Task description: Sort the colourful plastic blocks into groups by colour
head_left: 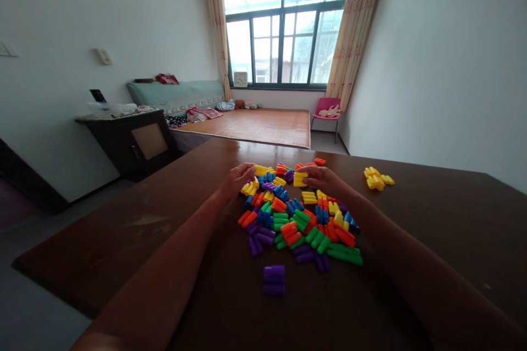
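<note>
A pile of plastic blocks in yellow, blue, orange, green and purple lies spread on a dark brown table. My left hand reaches into the pile's far left side and closes on a yellow block. At the pile's far middle, my right hand grips another yellow block. A purple block lies alone on the near side of the pile. A small group of yellow blocks sits apart to the right.
Beyond the table are a bed with a woven mat, a dark cabinet on the left, a pink chair and a large window. White walls close in both sides.
</note>
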`<state>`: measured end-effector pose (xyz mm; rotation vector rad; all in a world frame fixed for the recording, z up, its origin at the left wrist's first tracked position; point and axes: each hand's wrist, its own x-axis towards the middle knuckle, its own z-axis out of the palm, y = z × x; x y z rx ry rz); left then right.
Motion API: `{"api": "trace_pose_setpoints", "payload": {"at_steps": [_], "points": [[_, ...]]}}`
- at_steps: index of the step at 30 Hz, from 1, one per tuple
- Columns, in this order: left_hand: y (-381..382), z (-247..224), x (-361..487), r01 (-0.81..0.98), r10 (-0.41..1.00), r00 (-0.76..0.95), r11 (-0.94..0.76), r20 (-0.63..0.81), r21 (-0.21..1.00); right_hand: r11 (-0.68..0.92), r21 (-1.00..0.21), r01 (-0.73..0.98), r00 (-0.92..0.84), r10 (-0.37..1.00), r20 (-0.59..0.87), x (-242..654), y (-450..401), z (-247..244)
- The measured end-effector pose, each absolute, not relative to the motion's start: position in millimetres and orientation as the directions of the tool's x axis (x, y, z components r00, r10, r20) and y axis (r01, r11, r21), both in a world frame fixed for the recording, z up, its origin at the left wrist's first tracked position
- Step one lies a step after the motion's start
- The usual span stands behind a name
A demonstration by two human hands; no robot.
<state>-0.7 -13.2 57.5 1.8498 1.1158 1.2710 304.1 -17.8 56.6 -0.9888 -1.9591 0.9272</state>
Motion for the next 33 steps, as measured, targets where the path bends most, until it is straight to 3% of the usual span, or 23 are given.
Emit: {"api": "trace_pose_setpoints", "payload": {"at_steps": [4, 6, 9, 15, 20, 25, 29, 33], "points": [[-3.5, 54.9, -22.9, 0.624, 0.914, 0.161, -0.386, 0.372, 0.679, 0.476, -0.762, 0.439, -0.414, 0.86, 0.299, 310.1, -14.0, 51.8], [-5.1, 55.1, -28.9, 0.778, 0.954, 0.14, -0.272, 0.267, 0.566, 0.51, -0.729, 0.457, -0.382, 0.853, 0.357, 309.6, -13.1, 50.2], [-13.1, 55.0, -27.6, 0.852, 0.966, 0.224, -0.258, 0.129, 0.456, 0.531, -0.707, 0.466, -0.394, 0.841, 0.372, 308.2, -13.0, 49.6], [-22.2, 39.2, -2.7, 0.575, 0.844, 0.467, -0.516, 0.263, 0.635, 0.494, -0.712, 0.498, -0.34, 0.867, 0.364, 308.2, -13.2, 47.5], [-12.4, 20.9, -4.3, 0.705, 0.852, 0.23, -0.479, 0.47, 0.524, 0.483, -0.695, 0.533, -0.256, 0.875, 0.411, 309.2, -11.8, 38.3], [4.3, 7.8, -14.2, 0.575, 0.903, 0.105, -0.397, 0.416, 0.716, 0.447, -0.654, 0.611, -0.245, 0.892, 0.381, 301.6, 2.6, 54.8], [12.4, 3.6, -13.5, 0.532, 0.93, 0.054, -0.336, 0.364, 0.778, 0.305, -0.518, 0.799, -0.191, 0.946, 0.262, 316.6, 10.6, 90.5], [14.6, 3.4, -11.2, 0.541, 0.933, 0.064, -0.33, 0.354, 0.773, 0.1, -0.3, 0.949, -0.097, 0.995, 0.025, 353.2, -12.9, 95.9]]}}
